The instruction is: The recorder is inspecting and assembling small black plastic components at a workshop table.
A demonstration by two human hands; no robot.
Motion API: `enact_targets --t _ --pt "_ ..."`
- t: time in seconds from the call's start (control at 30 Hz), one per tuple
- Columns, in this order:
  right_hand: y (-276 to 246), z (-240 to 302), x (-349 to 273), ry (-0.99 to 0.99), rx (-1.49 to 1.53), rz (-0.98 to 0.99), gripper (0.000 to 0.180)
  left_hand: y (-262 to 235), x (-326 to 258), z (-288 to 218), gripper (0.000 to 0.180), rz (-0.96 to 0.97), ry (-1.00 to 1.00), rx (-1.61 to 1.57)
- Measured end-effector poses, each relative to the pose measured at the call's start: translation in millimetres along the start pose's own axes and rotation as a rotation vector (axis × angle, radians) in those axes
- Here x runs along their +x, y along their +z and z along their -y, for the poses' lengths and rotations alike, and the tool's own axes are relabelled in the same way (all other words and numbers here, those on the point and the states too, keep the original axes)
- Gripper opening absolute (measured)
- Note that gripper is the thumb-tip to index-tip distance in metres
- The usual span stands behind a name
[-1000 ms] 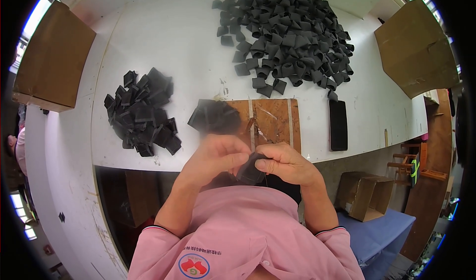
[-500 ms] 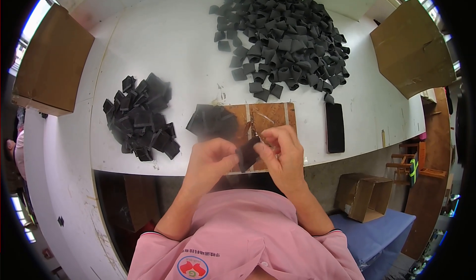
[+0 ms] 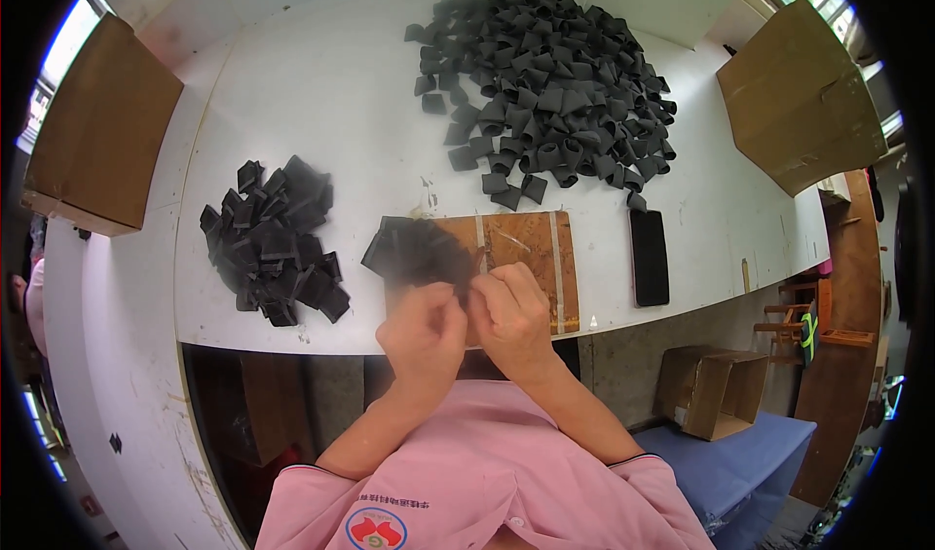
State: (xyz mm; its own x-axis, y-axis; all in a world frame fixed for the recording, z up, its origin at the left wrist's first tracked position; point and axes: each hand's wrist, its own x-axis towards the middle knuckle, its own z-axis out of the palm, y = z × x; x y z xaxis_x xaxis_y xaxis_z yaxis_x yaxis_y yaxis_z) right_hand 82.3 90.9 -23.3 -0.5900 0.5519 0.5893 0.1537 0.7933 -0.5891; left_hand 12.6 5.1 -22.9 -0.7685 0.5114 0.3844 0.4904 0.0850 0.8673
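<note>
Left hand: the left hand (image 3: pixel 421 331) sits at the near tabletop edge, knuckles up, its grip pinched shut on a black piece (image 3: pixel 417 251) whose blurred bulk shows just above the fingers at 12 o'clock.
Right hand: the right hand (image 3: pixel 513 316) presses against the left one from 3 o'clock, fingers curled closed at the same spot; what its grip holds I cannot tell, since the fingertips are hidden.
Black piece: dark, soft-edged and blurred, it overlaps the left end of the wooden board (image 3: pixel 526 258).
Wooden board: brown, with two pale strips across it, lying flat on the white tabletop (image 3: pixel 331 112) at its near edge.
Small pile (image 3: pixel 273 243): folded black pieces at 9 o'clock from the hands, well apart from them.
Large pile (image 3: pixel 550 92): many black pieces heaped at 1 o'clock, far side of the tabletop.
Black slab (image 3: pixel 649 256): a flat dark rectangle just beside the board at 3 o'clock.
Cardboard boxes: one (image 3: pixel 97 141) at 10 o'clock, one (image 3: pixel 799 102) at 2 o'clock.
</note>
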Motion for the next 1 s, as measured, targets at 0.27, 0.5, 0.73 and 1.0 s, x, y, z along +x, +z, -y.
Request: enact_targets --t 0.27,0.5,0.73,1.0 --pt "-12 3 5 0.561 0.596 0.115 0.007 -23 25 -11 0.012 0.378 -0.974 -1.373" --pt "-19 9 2 1.284 1.662 0.283 0.016 -3 12 -27 0.018 0.021 -0.481 -0.572" --pt "-49 15 32 0.688 1.11 0.454 0.023 -32 39 -33 0.023 0.525 -0.699 -1.379" --pt "-51 17 85 0.649 1.005 0.458 0.025 -23 71 -43 0.031 0.482 -0.749 -1.679"
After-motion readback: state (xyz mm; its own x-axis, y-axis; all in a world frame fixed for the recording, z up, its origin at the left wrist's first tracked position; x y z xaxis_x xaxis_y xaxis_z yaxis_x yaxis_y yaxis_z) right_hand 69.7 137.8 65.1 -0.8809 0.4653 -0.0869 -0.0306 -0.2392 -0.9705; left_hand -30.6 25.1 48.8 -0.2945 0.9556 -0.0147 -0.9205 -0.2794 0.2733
